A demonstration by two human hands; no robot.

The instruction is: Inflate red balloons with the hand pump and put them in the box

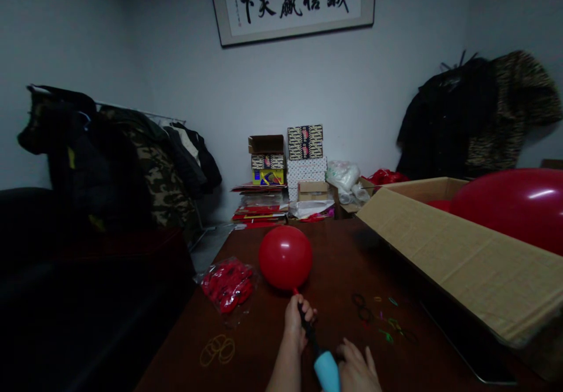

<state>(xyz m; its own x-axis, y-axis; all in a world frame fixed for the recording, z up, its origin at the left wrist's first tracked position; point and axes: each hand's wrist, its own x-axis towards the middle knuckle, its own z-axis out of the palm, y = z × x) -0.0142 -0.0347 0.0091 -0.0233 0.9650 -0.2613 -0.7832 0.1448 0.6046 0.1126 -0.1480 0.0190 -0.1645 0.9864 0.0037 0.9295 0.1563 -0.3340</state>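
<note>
A partly inflated red balloon (285,257) sits on the nozzle of a hand pump with a black tube and a light blue barrel (326,369). My left hand (296,320) is closed around the balloon's neck and the pump's black tip. Lower and to the right, my right hand (356,368) is curled against the blue barrel, its fingers partly cut off by the frame edge.
A dark red table (334,269) carries a clear bag of red balloons (227,284), yellow rubber bands (218,350) and several coloured bands (382,318). A large cardboard box (457,251) with a big red balloon (514,204) stands right. Stacked boxes (303,160) sit at the far end.
</note>
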